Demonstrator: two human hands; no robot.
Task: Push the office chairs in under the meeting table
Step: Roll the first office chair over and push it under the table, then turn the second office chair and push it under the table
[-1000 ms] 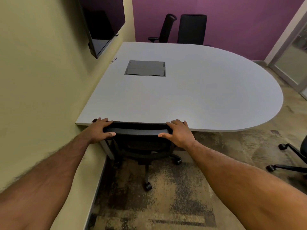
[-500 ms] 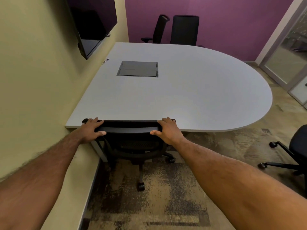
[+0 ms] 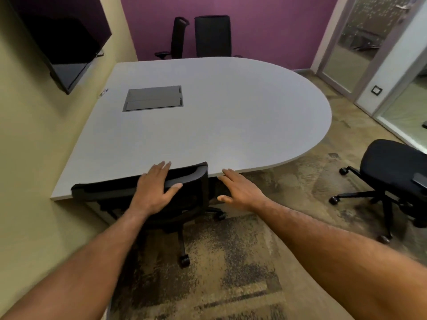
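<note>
A black office chair [image 3: 111, 189] stands tucked against the near edge of the grey meeting table [image 3: 231, 116], its backrest top touching the table edge. My left hand [image 3: 157, 188] rests over the right part of that backrest, fingers spread and thumb hooked under its rim. My right hand [image 3: 240, 192] hovers open to the right of the chair, just off the backrest, holding nothing. A second black chair [image 3: 392, 172] stands out on the floor at the right, away from the table. Two more black chairs [image 3: 212, 35] stand at the far end.
A dark wall screen [image 3: 62, 49] hangs on the yellow wall at the left. A grey cable hatch [image 3: 153, 98] is set into the tabletop. Glass doors [image 3: 360, 42] are at the right. Patterned carpet [image 3: 231, 273] covers the floor around me.
My right hand has let go of the backrest and moved off to its right. My left hand slid from the left end toward the right part. The view has turned right.
</note>
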